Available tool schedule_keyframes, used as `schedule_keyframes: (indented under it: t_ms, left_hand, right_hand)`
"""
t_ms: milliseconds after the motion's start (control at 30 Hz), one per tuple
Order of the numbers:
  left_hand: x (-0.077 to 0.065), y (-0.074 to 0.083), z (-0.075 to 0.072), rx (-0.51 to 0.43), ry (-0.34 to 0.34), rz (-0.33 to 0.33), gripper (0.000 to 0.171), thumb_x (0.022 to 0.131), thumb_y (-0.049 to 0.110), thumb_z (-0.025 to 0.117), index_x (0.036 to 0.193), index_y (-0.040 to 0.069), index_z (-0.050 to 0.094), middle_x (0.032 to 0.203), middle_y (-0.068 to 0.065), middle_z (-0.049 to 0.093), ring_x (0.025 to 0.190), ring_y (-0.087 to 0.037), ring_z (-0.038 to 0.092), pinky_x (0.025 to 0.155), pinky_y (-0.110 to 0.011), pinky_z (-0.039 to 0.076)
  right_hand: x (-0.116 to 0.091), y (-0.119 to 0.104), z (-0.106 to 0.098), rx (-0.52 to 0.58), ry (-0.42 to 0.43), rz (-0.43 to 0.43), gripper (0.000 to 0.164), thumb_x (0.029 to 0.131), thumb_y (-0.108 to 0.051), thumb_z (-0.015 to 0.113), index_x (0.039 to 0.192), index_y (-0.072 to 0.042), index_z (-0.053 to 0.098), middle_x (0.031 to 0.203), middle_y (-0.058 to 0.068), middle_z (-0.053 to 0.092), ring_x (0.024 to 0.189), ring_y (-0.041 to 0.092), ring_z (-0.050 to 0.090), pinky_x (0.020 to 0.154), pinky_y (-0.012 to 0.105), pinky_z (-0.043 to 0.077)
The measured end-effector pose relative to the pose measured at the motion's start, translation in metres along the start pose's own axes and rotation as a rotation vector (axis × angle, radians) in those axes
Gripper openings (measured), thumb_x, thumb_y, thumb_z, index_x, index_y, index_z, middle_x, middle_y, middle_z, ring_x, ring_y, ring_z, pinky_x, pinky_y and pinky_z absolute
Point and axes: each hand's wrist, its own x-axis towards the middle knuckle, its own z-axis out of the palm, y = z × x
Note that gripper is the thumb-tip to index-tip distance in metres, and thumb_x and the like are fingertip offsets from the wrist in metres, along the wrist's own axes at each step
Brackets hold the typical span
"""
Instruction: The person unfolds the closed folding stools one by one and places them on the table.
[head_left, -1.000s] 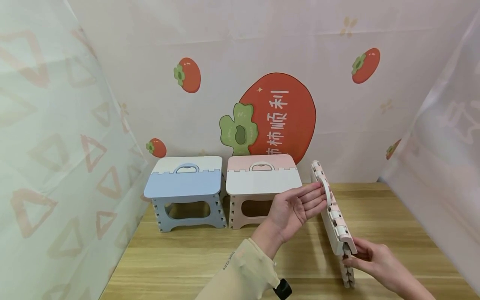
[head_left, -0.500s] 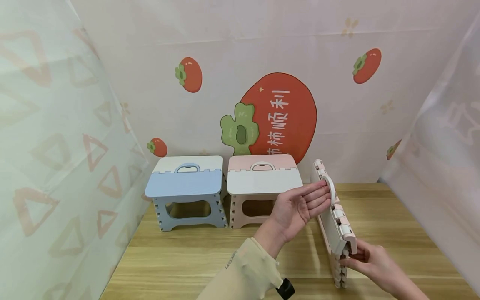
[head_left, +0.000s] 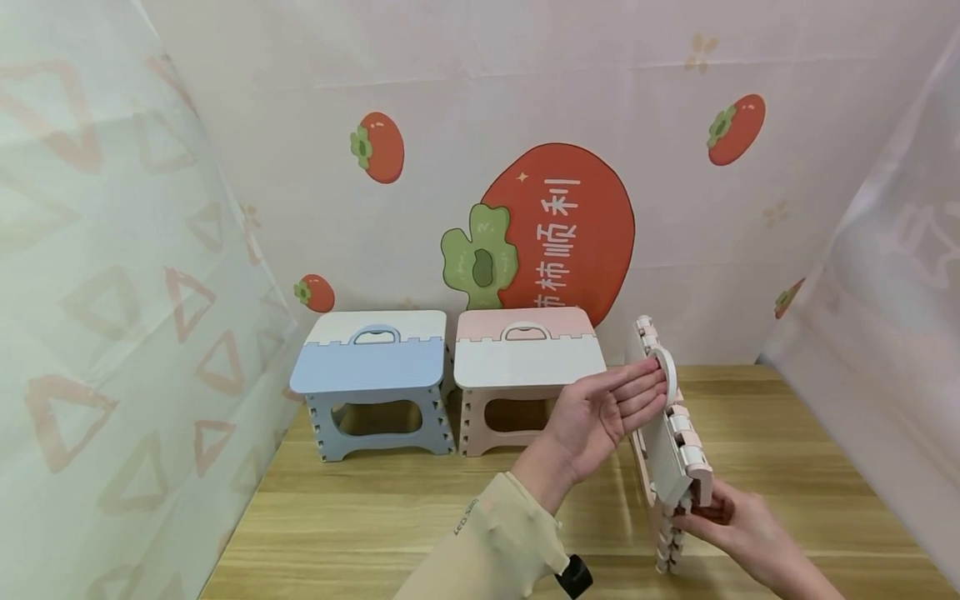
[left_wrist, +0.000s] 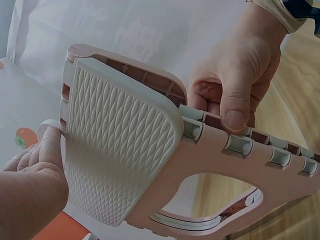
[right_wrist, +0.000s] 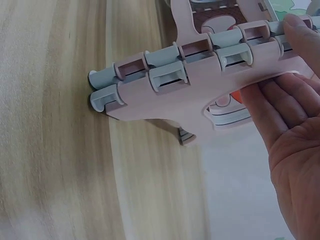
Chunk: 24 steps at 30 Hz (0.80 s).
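A pink and white folding stool stands on edge at the right of the table, mostly folded, with its top split a little apart from the legs. My left hand, palm up and fingers straight, has its fingertips at the stool's white carry handle. In the left wrist view the textured white seat panel faces the camera. My right hand grips the hinged leg edge at the near end, thumb on one side; in the right wrist view its fingers lie against the pink leg panel.
Two set-up folding stools, one blue and white, one pink and white, stand side by side at the back. They rest on a wooden table. A cloth backdrop with printed persimmons hangs behind; sheets close both sides.
The stool's lower legs have swung left at the near end, and its handle side has moved slightly right. Both hands have shifted slightly with it, keeping their places on the stool.
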Motion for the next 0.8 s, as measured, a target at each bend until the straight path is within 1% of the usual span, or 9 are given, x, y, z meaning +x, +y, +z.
schedule_keyframes:
  t_ms: [167, 300, 533, 633, 800]
  left_hand:
    - [0.0004, -0.0001, 0.0034, 0.000, -0.008, -0.011, 0.053, 0.102, 0.019, 0.050, 0.146, -0.009, 0.048, 0.145, -0.022, 0.055, 0.138, -0.034, 0.050, 0.110, -0.038, 0.047]
    - [0.0005, -0.0009, 0.0058, -0.003, -0.022, -0.026, 0.055, 0.102, 0.020, 0.050, 0.148, -0.009, 0.045, 0.148, -0.022, 0.053, 0.140, -0.033, 0.048, 0.112, -0.038, 0.045]
    - [0.0010, -0.0030, 0.0065, -0.019, -0.041, -0.027, 0.054, 0.103, 0.019, 0.049, 0.149, -0.008, 0.045, 0.150, -0.022, 0.051, 0.142, -0.033, 0.046, 0.115, -0.038, 0.043]
    - [0.0012, -0.0041, 0.0074, -0.032, -0.051, -0.032, 0.054, 0.102, 0.018, 0.048, 0.150, -0.008, 0.044, 0.151, -0.021, 0.050, 0.143, -0.032, 0.045, 0.116, -0.038, 0.041]
    - [0.0022, -0.0051, 0.0077, -0.040, -0.066, -0.038, 0.054, 0.102, 0.018, 0.048, 0.151, -0.006, 0.043, 0.152, -0.019, 0.050, 0.145, -0.031, 0.044, 0.118, -0.039, 0.039]
  right_hand:
    - [0.0003, -0.0002, 0.0026, 0.049, 0.013, 0.012, 0.032, 0.089, -0.012, 0.080, 0.115, 0.000, 0.068, 0.097, 0.003, 0.078, 0.086, 0.003, 0.072, 0.070, 0.024, 0.061]
    - [-0.0004, 0.0000, 0.0053, 0.057, 0.047, 0.018, 0.028, 0.087, -0.010, 0.081, 0.111, -0.001, 0.069, 0.095, -0.003, 0.077, 0.084, 0.003, 0.071, 0.069, 0.024, 0.060]
    - [0.0007, 0.0029, 0.0080, 0.085, 0.055, 0.007, 0.029, 0.088, -0.007, 0.080, 0.112, 0.002, 0.068, 0.095, -0.003, 0.077, 0.085, 0.003, 0.071, 0.070, 0.023, 0.060]
    - [0.0000, 0.0037, 0.0086, 0.086, 0.062, 0.007, 0.030, 0.088, -0.006, 0.079, 0.113, 0.003, 0.068, 0.095, -0.004, 0.076, 0.085, 0.003, 0.071, 0.070, 0.023, 0.060]
    - [0.0004, 0.0033, 0.0099, 0.066, 0.084, 0.028, 0.031, 0.088, -0.010, 0.081, 0.115, 0.001, 0.068, 0.095, -0.004, 0.077, 0.086, 0.002, 0.070, 0.071, 0.023, 0.059]
